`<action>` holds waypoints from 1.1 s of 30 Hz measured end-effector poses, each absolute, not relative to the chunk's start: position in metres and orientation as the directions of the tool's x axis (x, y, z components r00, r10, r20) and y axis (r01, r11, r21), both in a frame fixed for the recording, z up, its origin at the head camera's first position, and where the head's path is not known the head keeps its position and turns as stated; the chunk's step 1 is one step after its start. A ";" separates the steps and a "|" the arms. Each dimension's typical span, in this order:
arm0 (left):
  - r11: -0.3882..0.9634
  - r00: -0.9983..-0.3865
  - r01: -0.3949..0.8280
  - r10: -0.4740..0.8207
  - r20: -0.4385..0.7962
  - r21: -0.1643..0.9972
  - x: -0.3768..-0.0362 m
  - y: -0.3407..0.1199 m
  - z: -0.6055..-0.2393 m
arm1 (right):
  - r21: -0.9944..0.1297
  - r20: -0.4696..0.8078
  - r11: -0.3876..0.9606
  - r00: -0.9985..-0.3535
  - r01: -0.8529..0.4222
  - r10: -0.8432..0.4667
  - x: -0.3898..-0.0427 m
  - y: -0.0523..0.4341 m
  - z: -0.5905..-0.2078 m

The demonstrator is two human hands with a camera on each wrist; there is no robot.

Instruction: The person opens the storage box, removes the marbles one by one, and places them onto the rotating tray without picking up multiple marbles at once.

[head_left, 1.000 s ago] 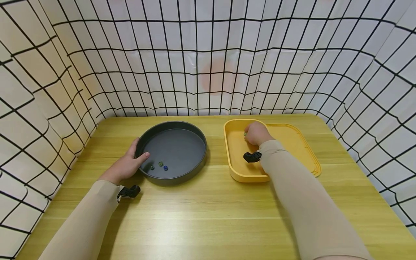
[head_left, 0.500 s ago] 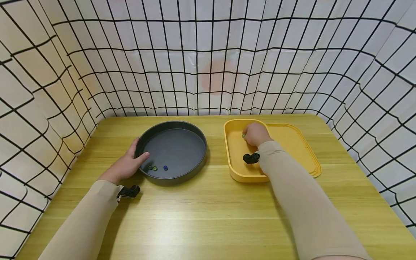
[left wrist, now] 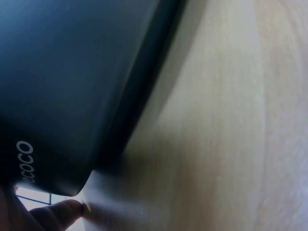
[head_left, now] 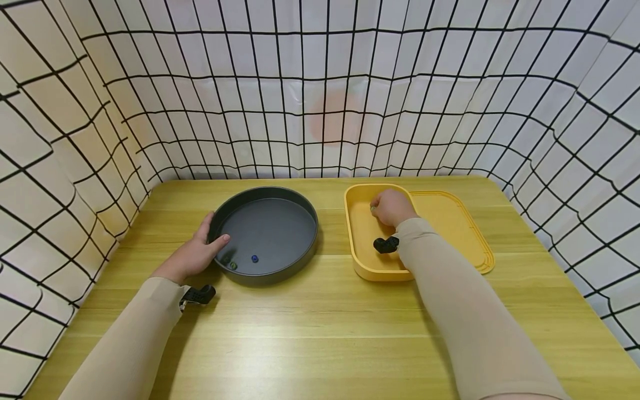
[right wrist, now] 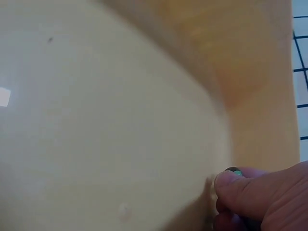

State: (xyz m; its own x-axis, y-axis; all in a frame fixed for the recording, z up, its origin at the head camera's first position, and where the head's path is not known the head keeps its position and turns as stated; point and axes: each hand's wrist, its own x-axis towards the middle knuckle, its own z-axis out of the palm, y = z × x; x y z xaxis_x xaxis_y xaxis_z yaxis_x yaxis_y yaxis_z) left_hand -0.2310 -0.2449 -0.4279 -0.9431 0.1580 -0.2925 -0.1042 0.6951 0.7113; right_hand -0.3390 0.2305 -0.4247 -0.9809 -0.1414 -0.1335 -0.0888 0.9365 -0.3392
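Observation:
My left hand (head_left: 196,255) holds the side of a dark grey round pan (head_left: 272,228), thumb over the rim and fingers along the outer wall. In the left wrist view the pan's wall (left wrist: 67,86) carries white lettering, with a fingertip (left wrist: 72,209) beside it. Inside the pan lie a blue marble (head_left: 255,259), a yellow-green marble (head_left: 233,265) and a dark green marble (head_left: 226,259) near my thumb. My right hand (head_left: 394,207) is inside a yellow rectangular box (head_left: 367,261), close to its floor. Between thumb and forefinger it pinches a green marble (right wrist: 234,170).
A flat yellow lid (head_left: 450,222) lies on the wooden table (head_left: 310,333), right of the box and partly behind my right arm. White walls with a black grid (head_left: 325,94) close in the back and both sides. Black camera mounts sit at both wrists.
The yellow-green marble has rolled left and toward me to the pan's near-left wall, and the dark green one has shifted slightly left. My right hand moved slightly left; my left hand stayed.

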 end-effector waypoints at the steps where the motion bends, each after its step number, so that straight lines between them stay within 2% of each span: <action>1: 0.696 -0.943 -0.103 0.158 -0.291 0.711 -0.231 -0.245 -0.428 | -0.355 -0.129 0.931 -0.982 -0.086 -0.140 -0.339 0.231 -0.424; 11: 0.703 -0.942 -0.107 0.156 -0.299 0.703 -0.231 -0.245 -0.428 | -0.524 -0.119 0.850 -0.985 -0.042 -0.123 -0.343 0.231 -0.415; 24: 0.700 -0.940 -0.112 0.156 -0.304 0.705 -0.231 -0.245 -0.427 | -0.557 -0.020 0.819 -0.984 -0.135 -0.176 -0.330 0.202 -0.374; 33: 0.702 -0.943 -0.104 0.157 -0.295 0.705 -0.230 -0.245 -0.427 | -0.747 -0.060 0.661 -0.983 -0.071 -0.173 -0.318 0.165 -0.354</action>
